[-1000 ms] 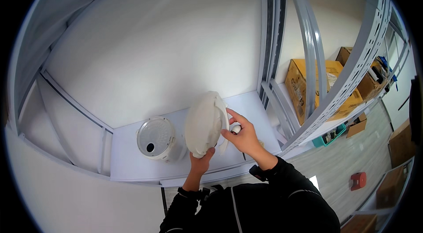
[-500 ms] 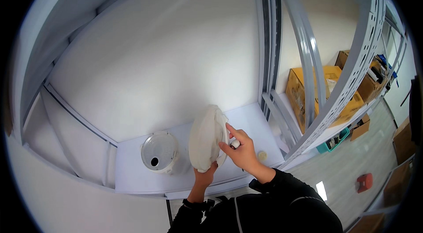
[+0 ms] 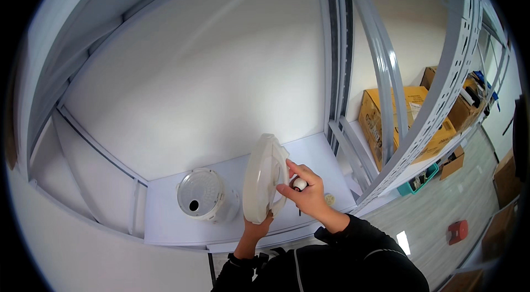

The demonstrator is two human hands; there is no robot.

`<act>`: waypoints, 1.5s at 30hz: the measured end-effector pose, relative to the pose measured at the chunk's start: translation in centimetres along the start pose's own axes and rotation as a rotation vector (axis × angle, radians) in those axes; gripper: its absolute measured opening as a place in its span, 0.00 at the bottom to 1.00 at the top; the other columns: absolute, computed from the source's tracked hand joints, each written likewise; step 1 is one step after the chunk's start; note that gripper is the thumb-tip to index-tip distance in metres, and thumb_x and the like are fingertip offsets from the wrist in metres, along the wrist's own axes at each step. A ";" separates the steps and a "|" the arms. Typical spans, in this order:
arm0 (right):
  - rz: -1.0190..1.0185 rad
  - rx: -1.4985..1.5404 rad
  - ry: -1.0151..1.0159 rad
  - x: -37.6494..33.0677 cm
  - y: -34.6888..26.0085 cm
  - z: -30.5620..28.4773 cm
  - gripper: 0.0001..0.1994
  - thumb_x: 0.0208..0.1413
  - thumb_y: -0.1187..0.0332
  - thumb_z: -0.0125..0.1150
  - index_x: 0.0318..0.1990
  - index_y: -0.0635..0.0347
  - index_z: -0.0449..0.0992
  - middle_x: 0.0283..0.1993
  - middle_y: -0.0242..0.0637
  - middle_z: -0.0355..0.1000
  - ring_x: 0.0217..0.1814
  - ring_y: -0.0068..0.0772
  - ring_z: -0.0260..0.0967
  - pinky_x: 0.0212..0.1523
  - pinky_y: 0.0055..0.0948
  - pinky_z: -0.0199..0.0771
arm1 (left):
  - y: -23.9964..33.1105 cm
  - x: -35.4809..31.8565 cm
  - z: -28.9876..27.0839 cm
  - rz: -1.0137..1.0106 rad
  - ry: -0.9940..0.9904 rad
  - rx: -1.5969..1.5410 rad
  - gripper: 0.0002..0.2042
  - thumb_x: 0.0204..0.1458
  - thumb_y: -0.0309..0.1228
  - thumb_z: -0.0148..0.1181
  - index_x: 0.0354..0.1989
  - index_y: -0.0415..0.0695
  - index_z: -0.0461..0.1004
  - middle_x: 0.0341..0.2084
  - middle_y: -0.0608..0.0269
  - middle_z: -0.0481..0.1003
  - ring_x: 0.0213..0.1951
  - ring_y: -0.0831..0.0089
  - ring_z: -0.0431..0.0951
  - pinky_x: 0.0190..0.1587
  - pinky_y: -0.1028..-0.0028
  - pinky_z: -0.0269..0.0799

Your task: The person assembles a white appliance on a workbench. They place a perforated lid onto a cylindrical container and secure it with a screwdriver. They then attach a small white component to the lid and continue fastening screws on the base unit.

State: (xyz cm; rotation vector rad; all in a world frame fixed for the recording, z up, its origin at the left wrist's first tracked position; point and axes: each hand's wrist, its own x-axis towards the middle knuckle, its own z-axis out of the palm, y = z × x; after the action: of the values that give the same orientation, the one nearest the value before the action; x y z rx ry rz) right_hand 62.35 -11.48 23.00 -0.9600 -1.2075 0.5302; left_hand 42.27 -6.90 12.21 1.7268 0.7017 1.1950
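Note:
A large white plastic lid-like part (image 3: 256, 181) is held on edge above the shelf, its rounded outer side to the left. My left hand (image 3: 257, 228) grips it from below, the fingers partly hidden behind it. Thumb and forefinger of my right hand (image 3: 309, 190) are at its right edge. Tucked in the right hand is a small tool with a rounded white end (image 3: 300, 184), and a thin dark shaft shows below the hand; it looks like a screwdriver. To the left stands a white bucket-shaped container (image 3: 203, 195), open at the top, with a dark round spot inside.
The white shelf board (image 3: 163, 217) meets a pale wall behind. A small yellowish round item (image 3: 329, 199) lies right of my hand. Grey metal uprights (image 3: 338, 71) bound the right side. Beyond them are a yellow cardboard box (image 3: 371, 118), a teal crate (image 3: 418, 180) and a red stool (image 3: 457, 232).
The lid-like part has turned a little and shifted slightly right and down, so more of its recessed right side shows. Both hands have moved slightly with it.

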 end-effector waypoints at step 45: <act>0.475 -0.233 -0.375 0.5 4.7 0.3 0.46 0.51 0.54 0.83 0.75 0.54 0.65 0.46 0.38 0.74 0.48 0.33 0.74 0.48 0.32 0.77 | 5.3 1.4 -1.7 0.045 0.191 0.094 0.12 0.63 0.33 0.66 0.49 0.38 0.83 0.33 0.57 0.84 0.30 0.70 0.82 0.35 0.71 0.75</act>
State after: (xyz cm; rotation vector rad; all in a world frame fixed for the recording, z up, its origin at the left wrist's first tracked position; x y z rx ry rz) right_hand 62.88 -8.56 19.36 -1.4039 -1.3981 0.9944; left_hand 41.03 -7.46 17.74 1.7279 0.8478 1.3906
